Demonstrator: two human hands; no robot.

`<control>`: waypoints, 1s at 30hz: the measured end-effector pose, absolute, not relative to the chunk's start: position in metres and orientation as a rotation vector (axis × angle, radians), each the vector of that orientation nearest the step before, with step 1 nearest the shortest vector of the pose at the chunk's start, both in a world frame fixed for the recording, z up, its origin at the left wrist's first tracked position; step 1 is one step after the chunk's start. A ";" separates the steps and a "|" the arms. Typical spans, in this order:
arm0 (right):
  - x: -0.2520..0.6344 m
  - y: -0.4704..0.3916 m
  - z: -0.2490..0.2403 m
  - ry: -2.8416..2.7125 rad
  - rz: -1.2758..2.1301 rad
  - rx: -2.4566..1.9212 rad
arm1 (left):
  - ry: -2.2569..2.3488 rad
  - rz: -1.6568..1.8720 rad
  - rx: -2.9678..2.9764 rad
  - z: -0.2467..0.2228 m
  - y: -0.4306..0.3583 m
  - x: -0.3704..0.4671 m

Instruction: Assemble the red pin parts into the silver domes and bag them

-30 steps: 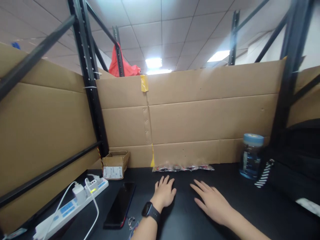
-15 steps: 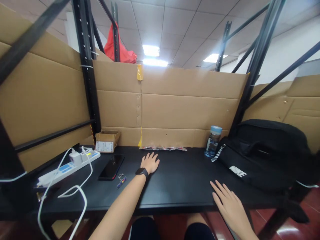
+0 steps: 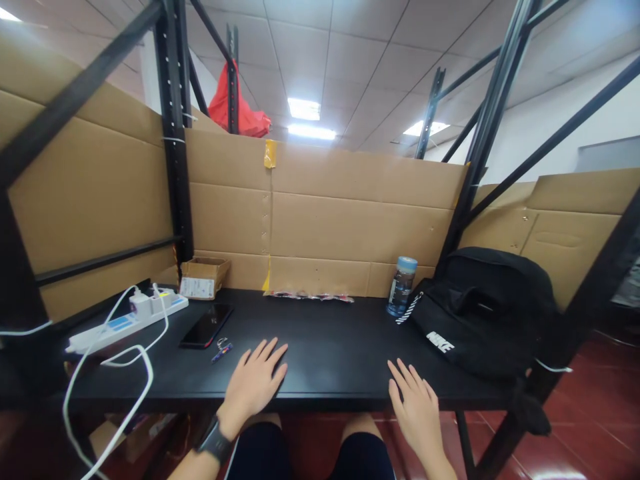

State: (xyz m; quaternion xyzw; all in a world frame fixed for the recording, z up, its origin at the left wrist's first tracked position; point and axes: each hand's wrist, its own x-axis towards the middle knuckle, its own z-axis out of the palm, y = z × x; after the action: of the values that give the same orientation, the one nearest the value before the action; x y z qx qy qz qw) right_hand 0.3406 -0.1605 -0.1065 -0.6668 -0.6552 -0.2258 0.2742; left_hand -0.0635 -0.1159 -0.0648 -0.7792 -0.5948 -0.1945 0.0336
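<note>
My left hand (image 3: 256, 379), with a dark watch (image 3: 215, 440) on its wrist, is at the front of the black table (image 3: 320, 340), palm down and fingers spread. Its nearest object is a small keychain (image 3: 222, 349) with a ring, lying to its left. Beyond that lies a black phone (image 3: 206, 325), screen up. My right hand (image 3: 414, 405) is at the table's front edge, fingers stretched out and holding nothing. A black backpack (image 3: 480, 320) with white lettering sits to its right. Behind it stands a clear bottle (image 3: 401, 287) with a blue lid, upright.
On the left, a white power strip (image 3: 125, 327) carries plugs and a looping white cable (image 3: 145, 373) that hangs over the front edge. A small open cardboard box (image 3: 204, 277) stands in the back left corner. Cardboard walls (image 3: 320, 213) and black metal posts (image 3: 173, 133) enclose the table.
My left hand has drawn back from the rear of the table toward the front edge. My right hand has shifted slightly left in the picture, and the camera view has turned a little.
</note>
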 end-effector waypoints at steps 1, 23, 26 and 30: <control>0.341 -0.160 -0.110 -1.740 -0.635 -1.749 | -1.858 -0.646 -2.293 -0.071 -0.124 -0.067; 0.344 -0.150 -0.127 -1.548 -0.676 -1.626 | -1.609 -0.985 -1.849 -0.131 -0.158 -0.084; 0.344 -0.151 -0.128 -1.526 -0.686 -1.641 | -1.613 -0.997 -1.853 -0.131 -0.160 -0.085; 0.351 -0.148 -0.132 -1.587 -0.752 -1.563 | -1.548 -1.077 -1.795 -0.132 -0.155 -0.081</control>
State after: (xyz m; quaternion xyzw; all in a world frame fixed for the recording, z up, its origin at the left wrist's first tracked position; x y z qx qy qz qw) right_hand 0.3513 -0.1481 -0.1321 -0.6136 -0.6230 -0.2952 0.3850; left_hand -0.0806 -0.1547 -0.1319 -0.6646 -0.5732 -0.3987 0.2659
